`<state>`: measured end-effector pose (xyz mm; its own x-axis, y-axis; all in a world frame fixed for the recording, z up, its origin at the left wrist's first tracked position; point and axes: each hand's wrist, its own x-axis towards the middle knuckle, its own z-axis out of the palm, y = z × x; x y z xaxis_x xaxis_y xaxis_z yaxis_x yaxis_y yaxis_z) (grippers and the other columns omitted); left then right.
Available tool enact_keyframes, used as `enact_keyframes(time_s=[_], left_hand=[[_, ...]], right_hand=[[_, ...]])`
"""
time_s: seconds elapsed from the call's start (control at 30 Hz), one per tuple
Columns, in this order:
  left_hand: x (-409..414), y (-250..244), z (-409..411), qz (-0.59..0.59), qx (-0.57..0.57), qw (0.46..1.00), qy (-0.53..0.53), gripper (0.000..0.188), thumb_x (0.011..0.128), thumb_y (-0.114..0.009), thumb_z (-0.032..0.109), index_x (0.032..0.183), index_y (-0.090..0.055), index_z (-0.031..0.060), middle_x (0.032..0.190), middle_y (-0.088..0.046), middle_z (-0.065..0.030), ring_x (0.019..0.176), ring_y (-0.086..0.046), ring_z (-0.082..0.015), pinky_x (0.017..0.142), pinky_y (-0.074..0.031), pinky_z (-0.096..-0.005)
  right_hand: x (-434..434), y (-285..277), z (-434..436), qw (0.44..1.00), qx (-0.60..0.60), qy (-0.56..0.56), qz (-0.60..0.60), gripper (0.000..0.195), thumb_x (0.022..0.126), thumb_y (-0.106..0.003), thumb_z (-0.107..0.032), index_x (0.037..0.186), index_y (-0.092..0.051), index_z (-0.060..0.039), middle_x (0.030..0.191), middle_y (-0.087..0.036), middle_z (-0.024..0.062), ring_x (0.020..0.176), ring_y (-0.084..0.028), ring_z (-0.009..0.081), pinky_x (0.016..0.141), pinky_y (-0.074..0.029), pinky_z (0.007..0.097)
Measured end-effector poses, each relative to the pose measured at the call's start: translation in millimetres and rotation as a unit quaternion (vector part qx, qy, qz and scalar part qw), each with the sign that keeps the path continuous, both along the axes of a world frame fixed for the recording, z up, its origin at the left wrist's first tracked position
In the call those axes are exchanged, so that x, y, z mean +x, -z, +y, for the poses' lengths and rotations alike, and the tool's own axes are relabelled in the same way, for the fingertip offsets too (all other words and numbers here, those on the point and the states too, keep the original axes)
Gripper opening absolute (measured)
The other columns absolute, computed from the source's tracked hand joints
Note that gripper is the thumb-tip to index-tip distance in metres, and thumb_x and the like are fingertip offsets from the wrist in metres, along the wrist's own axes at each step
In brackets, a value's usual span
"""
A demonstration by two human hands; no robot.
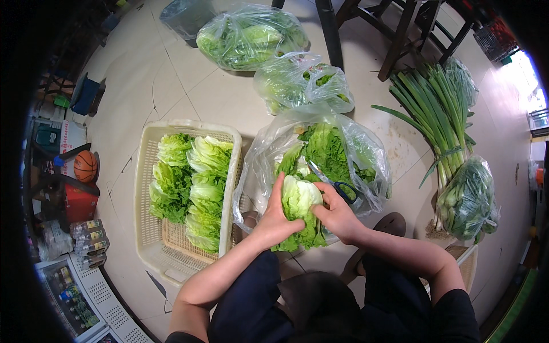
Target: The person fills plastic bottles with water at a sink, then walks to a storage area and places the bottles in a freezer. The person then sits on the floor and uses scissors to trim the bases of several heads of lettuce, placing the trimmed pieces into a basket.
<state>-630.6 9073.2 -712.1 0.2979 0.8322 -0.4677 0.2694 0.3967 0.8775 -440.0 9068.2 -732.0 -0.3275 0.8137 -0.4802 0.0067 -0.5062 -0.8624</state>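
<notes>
Between my two hands is a head of leafy lettuce (301, 201), its pale end up and its green leaf tips towards me. My left hand (279, 214) grips its left side, thumb across the front. On the other side, my right hand (336, 212) has its fingers and thumb at the lettuce's edge. Beyond them an opened clear plastic bag (261, 158) holds more green lettuce (328, 148). Scissors (343, 191) with dark blue handles lie on those leaves, blades pointing up and left. To the left, several lettuce heads (210, 184) lie in rows inside a cream plastic basket (146, 240).
Further off are a tied bag of lettuce (306, 83), a larger bag of greens (253, 38) and a grey bin (186, 19). Wooden stool legs (399, 40) stand at the back. Scallions (437, 115) and bagged greens (469, 201) lie right. A basketball (85, 166) sits far left.
</notes>
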Motion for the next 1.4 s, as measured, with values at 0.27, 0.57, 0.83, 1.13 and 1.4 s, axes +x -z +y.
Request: enact_keyframes(time_s=[0.27, 0.57, 0.83, 1.13, 1.4], left_hand=[[-1.1, -0.1, -1.0, 0.021, 0.025, 0.999, 0.013, 0.115, 0.068, -0.073, 0.013, 0.154, 0.001, 0.0016, 0.151, -0.023, -0.03, 0.142, -0.027, -0.0391, 0.116, -0.027, -0.0402], [8.5, 0.8, -9.5, 0.037, 0.055, 0.998, -0.009, 0.113, 0.069, -0.074, 0.013, 0.154, 0.0, 0.0017, 0.151, -0.024, -0.0297, 0.142, -0.029, -0.0385, 0.115, -0.029, -0.041], [-5.0, -9.6, 2.9, -0.028, -0.007, 0.999, 0.013, 0.109, 0.071, -0.069, 0.006, 0.156, -0.001, 0.0073, 0.147, -0.033, -0.025, 0.136, -0.038, -0.0313, 0.111, -0.032, -0.0362], [-28.3, -3.9, 11.1, -0.223, -0.152, 0.962, -0.034, 0.103, 0.067, -0.058, -0.003, 0.158, -0.013, 0.0162, 0.154, -0.028, -0.0138, 0.14, -0.033, -0.0262, 0.113, -0.028, -0.0329], [-62.0, 17.5, 10.5, -0.388, -0.331, 0.852, -0.118, 0.091, 0.066, -0.052, 0.003, 0.154, -0.029, 0.0117, 0.14, -0.05, -0.0173, 0.123, -0.054, -0.0329, 0.104, -0.045, -0.0445]], right_hand=[[0.0, -4.1, 0.6, 0.999, -0.021, 0.021, 0.019, 0.052, 0.091, -0.065, -0.014, 0.135, -0.041, -0.0001, 0.117, -0.06, 0.013, 0.107, -0.057, 0.018, 0.092, -0.046, 0.0317], [-4.1, 1.7, 0.7, 0.996, 0.029, 0.002, -0.082, 0.072, 0.082, -0.076, -0.03, 0.136, -0.04, 0.0011, 0.12, -0.06, 0.0196, 0.112, -0.059, 0.0267, 0.097, -0.046, 0.0364], [7.2, 3.5, 6.5, 0.995, 0.036, -0.064, -0.07, 0.08, 0.078, -0.081, -0.033, 0.138, -0.039, 0.0001, 0.124, -0.058, 0.0205, 0.115, -0.058, 0.0279, 0.098, -0.045, 0.0374], [25.1, -13.2, 19.8, 0.991, -0.08, -0.069, 0.079, 0.071, 0.084, -0.062, -0.001, 0.146, -0.029, -0.0035, 0.131, -0.051, 0.013, 0.121, -0.052, 0.0214, 0.102, -0.043, 0.0366], [39.6, -36.8, 33.9, 0.965, -0.22, -0.029, 0.142, 0.073, 0.082, -0.071, -0.017, 0.144, -0.032, -0.0067, 0.13, -0.05, 0.0102, 0.119, -0.051, 0.0237, 0.102, -0.042, 0.0391]])
